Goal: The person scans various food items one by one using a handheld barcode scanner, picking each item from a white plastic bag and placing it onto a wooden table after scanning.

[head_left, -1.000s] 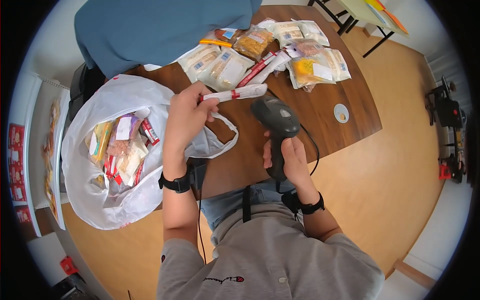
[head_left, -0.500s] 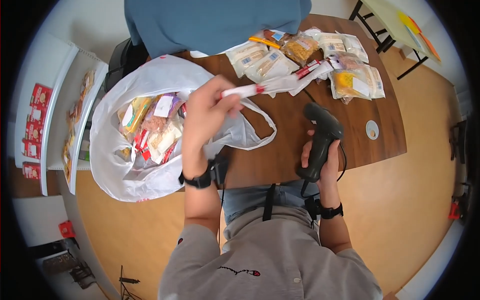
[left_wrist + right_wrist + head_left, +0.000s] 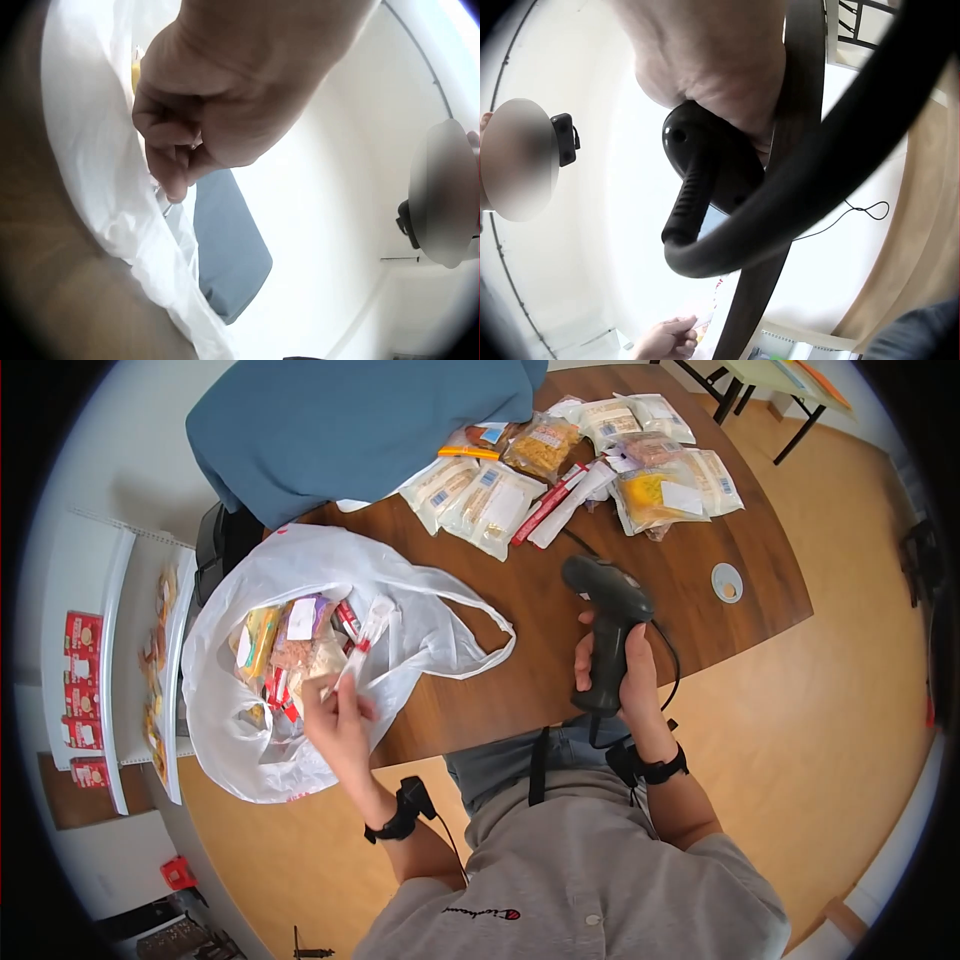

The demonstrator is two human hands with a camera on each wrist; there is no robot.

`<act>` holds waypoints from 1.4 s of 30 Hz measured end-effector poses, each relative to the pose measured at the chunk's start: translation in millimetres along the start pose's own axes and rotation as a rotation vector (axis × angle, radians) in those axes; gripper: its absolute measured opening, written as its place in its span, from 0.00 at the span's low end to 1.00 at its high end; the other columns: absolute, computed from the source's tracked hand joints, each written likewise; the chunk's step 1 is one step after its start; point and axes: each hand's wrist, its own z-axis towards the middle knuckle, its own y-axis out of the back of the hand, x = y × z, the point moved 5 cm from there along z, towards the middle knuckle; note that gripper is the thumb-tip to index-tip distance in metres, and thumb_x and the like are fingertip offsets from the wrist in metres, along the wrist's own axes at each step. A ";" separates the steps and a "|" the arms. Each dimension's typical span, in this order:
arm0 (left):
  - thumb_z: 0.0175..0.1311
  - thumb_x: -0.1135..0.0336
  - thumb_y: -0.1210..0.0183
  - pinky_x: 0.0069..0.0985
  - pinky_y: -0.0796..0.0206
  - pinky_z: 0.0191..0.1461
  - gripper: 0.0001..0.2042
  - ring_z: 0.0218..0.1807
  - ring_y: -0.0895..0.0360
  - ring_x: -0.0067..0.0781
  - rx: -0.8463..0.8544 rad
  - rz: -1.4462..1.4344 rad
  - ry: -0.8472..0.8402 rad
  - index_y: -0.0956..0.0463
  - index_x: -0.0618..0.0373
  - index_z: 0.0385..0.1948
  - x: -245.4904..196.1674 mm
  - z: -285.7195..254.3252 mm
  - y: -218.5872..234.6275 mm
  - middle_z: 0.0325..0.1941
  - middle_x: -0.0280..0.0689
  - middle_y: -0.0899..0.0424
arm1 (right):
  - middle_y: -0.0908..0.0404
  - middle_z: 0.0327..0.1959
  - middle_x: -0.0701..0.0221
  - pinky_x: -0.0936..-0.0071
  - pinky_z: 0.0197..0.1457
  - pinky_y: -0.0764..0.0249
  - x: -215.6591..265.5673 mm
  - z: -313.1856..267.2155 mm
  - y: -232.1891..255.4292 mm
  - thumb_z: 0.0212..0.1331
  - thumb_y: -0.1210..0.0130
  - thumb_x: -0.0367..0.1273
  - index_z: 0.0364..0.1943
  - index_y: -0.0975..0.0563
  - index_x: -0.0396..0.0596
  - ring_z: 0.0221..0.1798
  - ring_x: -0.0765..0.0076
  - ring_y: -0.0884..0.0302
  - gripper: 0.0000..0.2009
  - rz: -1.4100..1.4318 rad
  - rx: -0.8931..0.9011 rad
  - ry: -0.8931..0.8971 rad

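Observation:
My left hand is over the mouth of a white plastic bag, pinching a slim white stick packet with a red band. Food packets in clear, yellow and red wrapping fill the bag beneath it. In the left wrist view the curled fingers dip behind the bag's edge, which hides most of the packet. My right hand grips the handle of a black barcode scanner above the table's front edge. The right wrist view shows the scanner's butt and its thick cable.
Several flat food packets and a red stick packet lie at the back of the wooden table. A blue cloth-like cover stands behind the bag. A round white sticker is at the right. Shelves stand at the left.
My left hand has carried the white stick packet from above the middle of the table leftward and down to the bag's mouth. The right hand keeps holding the scanner.

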 end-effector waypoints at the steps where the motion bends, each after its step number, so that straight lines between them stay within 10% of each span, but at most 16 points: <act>1: 0.70 0.68 0.42 0.17 0.44 0.19 0.09 0.14 0.29 0.21 0.001 -0.071 0.010 0.32 0.60 0.38 3.6 -2.6 10.1 0.15 0.38 0.23 | 0.22 0.30 0.65 0.77 0.30 0.29 -0.1 -0.6 0.0 0.70 0.66 0.59 0.59 0.33 0.38 0.26 0.72 0.23 0.35 -0.002 0.002 0.001; 5: 0.70 0.68 0.43 0.15 0.43 0.19 0.09 0.16 0.26 0.23 -0.107 -0.127 0.059 0.34 0.59 0.36 6.2 -2.8 33.8 0.17 0.40 0.21 | 0.23 0.28 0.66 0.77 0.28 0.30 0.2 -2.6 -2.7 0.68 0.67 0.63 0.58 0.33 0.39 0.24 0.72 0.26 0.37 -0.052 -0.049 -0.015; 8: 0.68 0.67 0.40 0.17 0.43 0.19 0.12 0.15 0.27 0.24 -0.159 -0.054 -0.100 0.33 0.60 0.45 -0.2 10.3 8.7 0.17 0.39 0.22 | 0.22 0.29 0.65 0.77 0.30 0.27 -0.8 -2.4 -0.5 0.70 0.64 0.59 0.59 0.32 0.39 0.26 0.72 0.22 0.34 0.007 -0.024 -0.031; 11: 0.63 0.66 0.35 0.23 0.45 0.18 0.28 0.13 0.34 0.21 -0.081 0.324 0.082 0.37 0.58 0.63 -36.3 9.8 -15.1 0.12 0.36 0.28 | 0.22 0.29 0.65 0.78 0.30 0.27 -2.1 -2.9 2.6 0.69 0.62 0.60 0.59 0.32 0.39 0.26 0.73 0.23 0.35 -0.011 -0.027 -0.020; 18: 0.66 0.67 0.39 0.15 0.48 0.18 0.11 0.15 0.34 0.14 -0.048 0.251 -0.095 0.21 0.60 0.47 -57.9 17.5 -15.5 0.13 0.31 0.27 | 0.22 0.30 0.67 0.79 0.28 0.27 -0.2 -3.5 0.4 0.71 0.63 0.58 0.58 0.32 0.39 0.26 0.75 0.23 0.33 -0.010 0.003 -0.018; 24: 0.66 0.69 0.39 0.20 0.30 0.31 0.08 0.27 0.20 0.22 0.217 0.012 -0.068 0.20 0.64 0.40 -35.8 23.0 -46.9 0.26 0.37 0.18 | 0.22 0.30 0.67 0.79 0.30 0.27 -0.9 -2.1 0.3 0.71 0.62 0.58 0.58 0.32 0.39 0.26 0.75 0.23 0.33 0.009 0.030 -0.033; 26: 0.64 0.70 0.39 0.23 0.27 0.36 0.08 0.32 0.16 0.29 0.316 0.407 -0.253 0.21 0.66 0.39 -28.7 25.1 -57.8 0.31 0.43 0.15 | 0.22 0.30 0.67 0.79 0.31 0.27 0.8 -1.3 -0.3 0.71 0.62 0.58 0.58 0.32 0.39 0.26 0.75 0.23 0.33 0.014 0.031 -0.034; 33: 0.63 0.70 0.39 0.25 0.28 0.37 0.07 0.32 0.17 0.32 0.204 0.407 -0.232 0.20 0.65 0.38 -66.0 34.3 -58.9 0.32 0.43 0.15 | 0.23 0.29 0.67 0.79 0.30 0.27 0.8 -1.8 0.9 0.71 0.62 0.57 0.58 0.33 0.38 0.26 0.75 0.23 0.33 0.006 0.027 -0.003; 36: 0.66 0.68 0.39 0.23 0.27 0.38 0.09 0.32 0.19 0.24 0.341 0.151 -0.378 0.20 0.66 0.39 -111.1 27.9 -107.9 0.30 0.37 0.16 | 0.23 0.29 0.67 0.79 0.30 0.27 1.0 -2.5 -1.5 0.72 0.63 0.56 0.58 0.33 0.38 0.26 0.75 0.24 0.32 0.020 0.015 -0.001; 42: 0.57 0.69 0.35 0.34 0.26 0.40 0.10 0.35 0.17 0.48 0.481 0.330 -0.671 0.21 0.65 0.36 -111.4 42.4 -247.2 0.33 0.49 0.16 | 0.23 0.29 0.65 0.78 0.30 0.27 3.3 -5.3 -0.1 0.73 0.64 0.55 0.57 0.33 0.39 0.26 0.73 0.23 0.30 0.017 -0.006 0.011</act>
